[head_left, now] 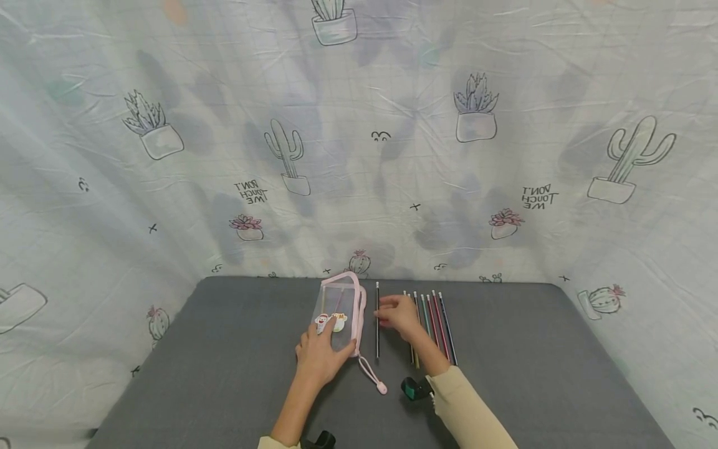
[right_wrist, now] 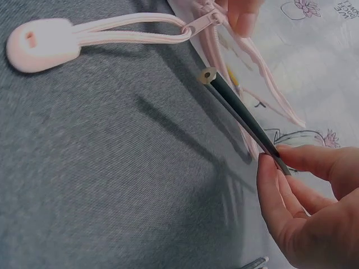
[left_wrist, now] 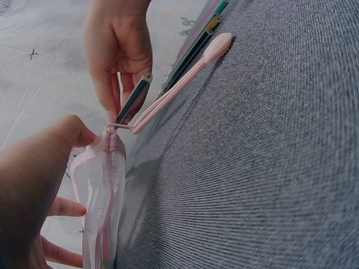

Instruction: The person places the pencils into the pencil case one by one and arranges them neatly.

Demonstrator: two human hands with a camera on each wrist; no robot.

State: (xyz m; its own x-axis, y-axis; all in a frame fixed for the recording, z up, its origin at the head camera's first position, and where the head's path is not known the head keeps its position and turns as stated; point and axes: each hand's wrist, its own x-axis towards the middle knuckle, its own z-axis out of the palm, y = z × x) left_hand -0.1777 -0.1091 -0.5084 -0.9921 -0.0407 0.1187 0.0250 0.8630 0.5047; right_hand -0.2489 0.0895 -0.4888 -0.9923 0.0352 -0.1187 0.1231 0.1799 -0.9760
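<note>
A clear mesh pencil case (head_left: pixel 346 302) with pink zip edging and cartoon stickers lies on the grey table. My left hand (head_left: pixel 318 360) holds it, thumb by the zip end and fingers spread over its other side. Through the mesh a couple of slim pencils show faintly. Just right of the case, my right hand (head_left: pixel 399 315) pinches a dark pencil (right_wrist: pixel 241 115) between thumb and fingertips. The pencil's flat, unsharpened end points toward me, and its white-tipped end points away. In the right wrist view it is raised off the cloth, casting a shadow.
Several pencils (head_left: pixel 447 327) in different colours lie side by side to the right, partly behind my right forearm. A pink zip pull (head_left: pixel 382 387) on a cord loop trails from the case's near corner. A patterned curtain (head_left: pixel 392 168) hangs behind the table.
</note>
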